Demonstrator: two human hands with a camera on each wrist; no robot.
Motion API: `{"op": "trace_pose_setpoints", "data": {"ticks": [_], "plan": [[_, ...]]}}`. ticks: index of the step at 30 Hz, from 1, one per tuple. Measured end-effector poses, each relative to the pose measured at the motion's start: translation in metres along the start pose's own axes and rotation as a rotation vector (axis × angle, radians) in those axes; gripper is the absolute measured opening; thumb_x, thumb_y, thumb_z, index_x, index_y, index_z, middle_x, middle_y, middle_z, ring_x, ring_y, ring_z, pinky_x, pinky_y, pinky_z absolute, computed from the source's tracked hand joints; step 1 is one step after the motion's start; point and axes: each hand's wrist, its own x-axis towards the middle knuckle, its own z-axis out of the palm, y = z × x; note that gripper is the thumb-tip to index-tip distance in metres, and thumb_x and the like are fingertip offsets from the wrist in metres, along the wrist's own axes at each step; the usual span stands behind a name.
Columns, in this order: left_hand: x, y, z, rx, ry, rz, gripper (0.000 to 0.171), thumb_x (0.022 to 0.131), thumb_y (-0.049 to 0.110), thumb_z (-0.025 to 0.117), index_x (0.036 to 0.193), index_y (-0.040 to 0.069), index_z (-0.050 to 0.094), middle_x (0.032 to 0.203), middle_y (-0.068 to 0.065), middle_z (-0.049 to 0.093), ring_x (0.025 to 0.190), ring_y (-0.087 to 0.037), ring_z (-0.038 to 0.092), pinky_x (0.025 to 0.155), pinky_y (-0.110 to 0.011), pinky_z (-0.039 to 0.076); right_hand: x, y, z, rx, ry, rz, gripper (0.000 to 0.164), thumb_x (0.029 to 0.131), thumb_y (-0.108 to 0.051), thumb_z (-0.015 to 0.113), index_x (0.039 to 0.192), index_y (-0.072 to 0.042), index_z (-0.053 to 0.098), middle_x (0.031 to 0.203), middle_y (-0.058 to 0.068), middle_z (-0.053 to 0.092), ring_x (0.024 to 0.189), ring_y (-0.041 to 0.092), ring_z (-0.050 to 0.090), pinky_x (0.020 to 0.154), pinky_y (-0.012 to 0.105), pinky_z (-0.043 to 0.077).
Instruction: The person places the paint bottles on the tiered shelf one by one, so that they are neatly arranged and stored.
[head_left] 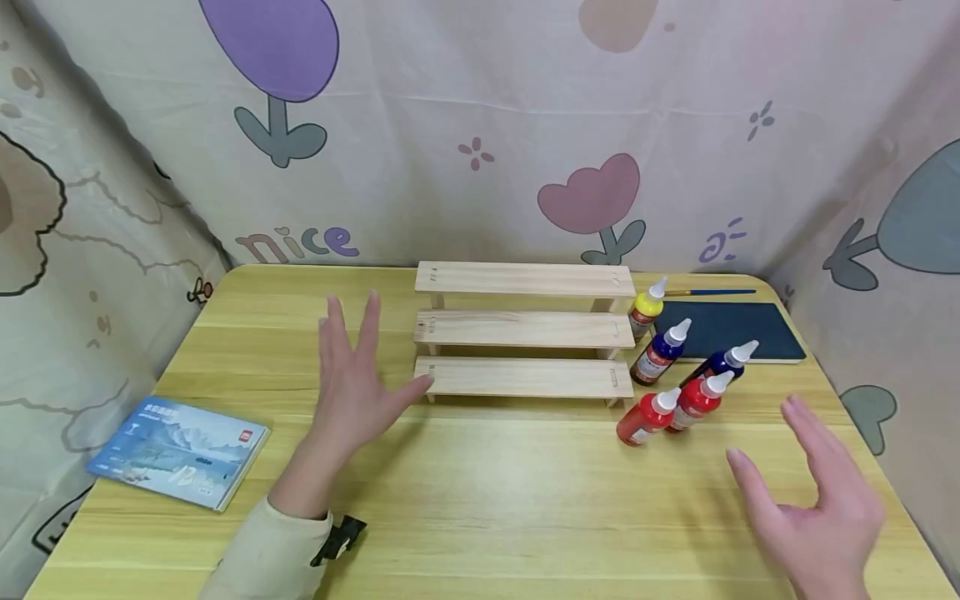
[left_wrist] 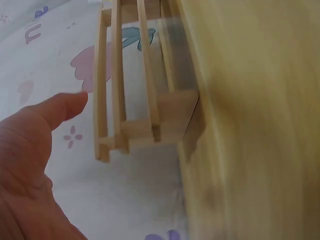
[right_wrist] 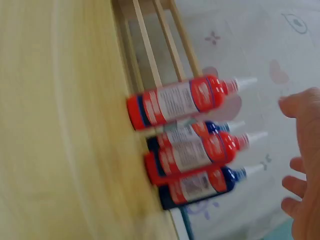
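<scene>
Apart from the right hand [right_wrist: 309,137], two red bottles [right_wrist: 175,102] and two blue bottles [right_wrist: 197,189] with white nozzles [right_wrist: 257,135] were seen standing on the table [right_wrist: 65,125]; beyond them, a wooden rack [right_wrist: 170,41] was partly hidden by a red bottle.

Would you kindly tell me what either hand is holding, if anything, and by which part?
Nothing is held: the left hand and right hand are both empty.

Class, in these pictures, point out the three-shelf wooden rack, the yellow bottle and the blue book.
Wooden rack [head_left: 525,329], head view: on its middle shelf.
Yellow bottle [head_left: 647,306], head view: on its upper body, below the white nozzle.
Blue book [head_left: 180,451], head view: on its upward-facing cover.
</scene>
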Motion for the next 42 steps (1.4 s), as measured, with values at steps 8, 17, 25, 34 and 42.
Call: {"op": "trace_pose_setpoints", "data": {"ticks": [8,17,25,34,42], "plan": [[0.009,-0.004,0.015,-0.307,-0.149,-0.05,0.11,0.084,0.034,0.081,0.161,0.033,0.003,0.164,-0.013,-0.009,0.146,-0.045,0.005,0.103,-0.075,0.021,-0.004,-0.03,0.024,0.559,-0.124,0.309,0.06,0.079,0.026,0.066,0.136,0.009,0.054,0.135,0.026,0.056,0.121,0.023,0.058,0.097,0.026,0.046],[0.018,-0.01,0.027,-0.543,-0.217,-0.104,0.094,0.088,0.015,0.077,0.158,0.041,0.021,0.162,-0.007,0.02,0.139,-0.042,0.032,0.108,-0.053,0.037,0.004,-0.036,0.049,0.711,-0.18,0.421,0.059,0.078,0.025,0.07,0.133,0.009,0.057,0.131,0.021,0.06,0.117,0.022,0.061,0.093,0.029,0.049],[0.024,-0.013,0.034,-0.706,-0.269,-0.133,0.086,0.088,0.001,0.073,0.156,0.034,0.034,0.159,-0.009,0.026,0.137,-0.037,0.037,0.109,-0.049,0.036,0.005,-0.035,0.062,0.713,-0.149,0.465,0.051,0.074,0.024,0.073,0.123,0.012,0.062,0.116,0.014,0.068,0.104,0.02,0.067,0.085,0.028,0.053],[0.025,-0.016,0.044,-0.715,-0.301,-0.091,0.077,0.088,-0.007,0.07,0.153,0.023,0.04,0.156,-0.003,0.035,0.136,-0.034,0.039,0.11,-0.051,0.034,0.007,-0.03,0.07,0.728,-0.126,0.421,0.047,0.073,0.026,0.073,0.118,0.016,0.062,0.117,0.01,0.07,0.098,0.018,0.068,0.082,0.026,0.054],[0.025,-0.013,0.046,-0.693,-0.305,-0.093,0.075,0.087,-0.008,0.069,0.151,0.022,0.042,0.155,-0.002,0.035,0.135,-0.031,0.04,0.111,-0.051,0.033,0.006,-0.028,0.074,0.532,-0.133,0.439,0.047,0.074,0.017,0.079,0.118,0.006,0.067,0.116,0.01,0.069,0.094,0.013,0.069,0.076,0.022,0.055]]}}
